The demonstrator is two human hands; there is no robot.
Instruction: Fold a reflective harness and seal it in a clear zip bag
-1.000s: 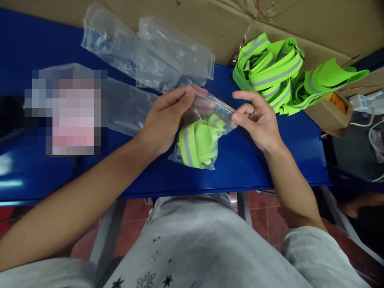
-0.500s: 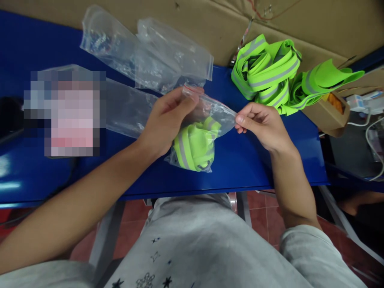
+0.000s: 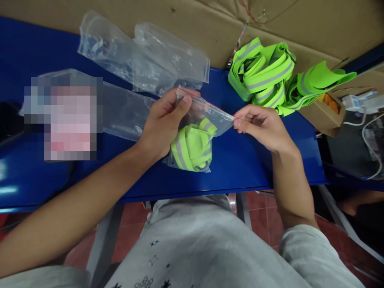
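Note:
A clear zip bag [image 3: 220, 122] with a red strip along its top edge is stretched between my two hands. Inside its lower part lies a bundled neon-green reflective strap [image 3: 192, 148] with grey stripes. My left hand [image 3: 165, 124] is closed on the bag's left top corner, thumb on top of the red strip. At the opposite corner, my right hand [image 3: 261, 124] pinches the bag's edge between thumb and fingers. The bag hangs just over the blue table [image 3: 240, 168]; whether its bottom rests there I cannot tell.
Several clear plastic bags [image 3: 171, 56] lie at the back left. More neon-green reflective straps [image 3: 264, 76] are heaped at the back right, beside a small cardboard box [image 3: 331, 116]. A blurred-out object [image 3: 70, 120] sits on the left. White cables [image 3: 370, 148] run at the far right.
My left thumb has shifted slightly left along the bag's top edge. Both hands keep their hold, and the whole view has moved a little.

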